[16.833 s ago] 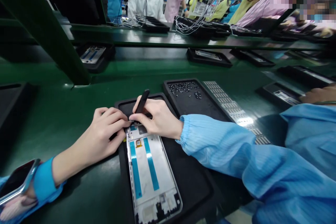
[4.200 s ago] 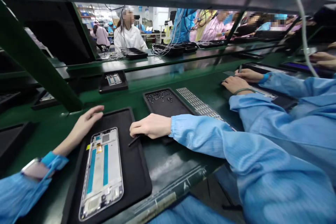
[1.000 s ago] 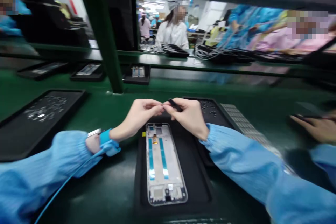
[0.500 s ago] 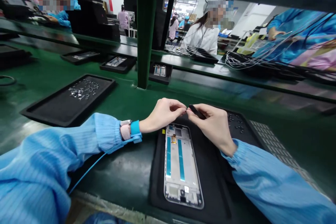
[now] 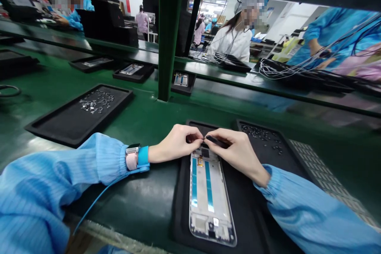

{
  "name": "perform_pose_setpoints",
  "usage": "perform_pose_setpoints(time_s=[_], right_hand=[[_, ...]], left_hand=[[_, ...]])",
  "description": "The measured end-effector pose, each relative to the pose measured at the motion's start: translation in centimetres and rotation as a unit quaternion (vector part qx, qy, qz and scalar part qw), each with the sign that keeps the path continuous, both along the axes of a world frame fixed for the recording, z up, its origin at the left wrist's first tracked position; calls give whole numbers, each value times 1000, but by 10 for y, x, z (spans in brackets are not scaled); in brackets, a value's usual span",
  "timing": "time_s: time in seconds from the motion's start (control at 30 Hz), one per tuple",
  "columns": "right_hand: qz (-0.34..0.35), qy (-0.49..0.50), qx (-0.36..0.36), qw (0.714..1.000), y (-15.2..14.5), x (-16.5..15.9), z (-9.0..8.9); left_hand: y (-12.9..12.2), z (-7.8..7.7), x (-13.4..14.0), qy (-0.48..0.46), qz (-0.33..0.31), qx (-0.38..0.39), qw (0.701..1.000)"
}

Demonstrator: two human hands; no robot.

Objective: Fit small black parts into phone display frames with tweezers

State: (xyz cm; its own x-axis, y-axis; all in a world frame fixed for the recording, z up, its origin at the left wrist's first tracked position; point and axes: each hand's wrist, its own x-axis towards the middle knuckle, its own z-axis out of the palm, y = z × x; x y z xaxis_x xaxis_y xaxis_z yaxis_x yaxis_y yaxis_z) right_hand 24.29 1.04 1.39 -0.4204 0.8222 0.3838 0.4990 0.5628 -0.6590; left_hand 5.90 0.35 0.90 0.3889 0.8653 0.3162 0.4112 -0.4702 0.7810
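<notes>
A silver phone frame (image 5: 205,206) with two blue strips lies in a black foam tray (image 5: 184,198), below my hands. My left hand (image 5: 184,141) is over the frame's far end, thumb and forefinger pinched together on something too small to make out. From the right, my right hand (image 5: 238,151) grips a slim black tool (image 5: 214,140) whose kind I cannot tell. The fingertips of both hands meet at the frame's top edge. A gold flex piece (image 5: 200,161) sits on the frame just below them.
Trays of small dark parts stand to the left (image 5: 59,123) and right (image 5: 293,162). A green post (image 5: 168,47) rises beyond my hands. A perforated metal strip (image 5: 324,178) lies at right. Phone frames in trays, cables (image 5: 279,70) and several people are farther back.
Both hands have come down and nearer, from above the phone frame's far end to its top edge. The black tool moved with my right hand.
</notes>
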Motion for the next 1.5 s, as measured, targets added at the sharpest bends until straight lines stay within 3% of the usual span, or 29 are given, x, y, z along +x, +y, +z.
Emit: perform_pose_setpoints(time_s=[0.2, 0.47, 0.73, 1.0, 1.5], right_hand=[[2, -19, 5, 1000, 0, 3, -2], [-10, -15, -56, 998, 13, 15, -12], [23, -10, -112, 993, 14, 8, -14], [42, -45, -61, 996, 11, -4, -6], [35, -53, -20, 998, 9, -6, -12]], left_hand=[[2, -8, -2, 13, -14, 7, 1000], [2, -23, -34, 107, -4, 60, 992], [3, -17, -33, 153, -17, 58, 986], [2, -11, -31, 139, -16, 56, 989], [4, -12, -30, 117, -21, 62, 991]])
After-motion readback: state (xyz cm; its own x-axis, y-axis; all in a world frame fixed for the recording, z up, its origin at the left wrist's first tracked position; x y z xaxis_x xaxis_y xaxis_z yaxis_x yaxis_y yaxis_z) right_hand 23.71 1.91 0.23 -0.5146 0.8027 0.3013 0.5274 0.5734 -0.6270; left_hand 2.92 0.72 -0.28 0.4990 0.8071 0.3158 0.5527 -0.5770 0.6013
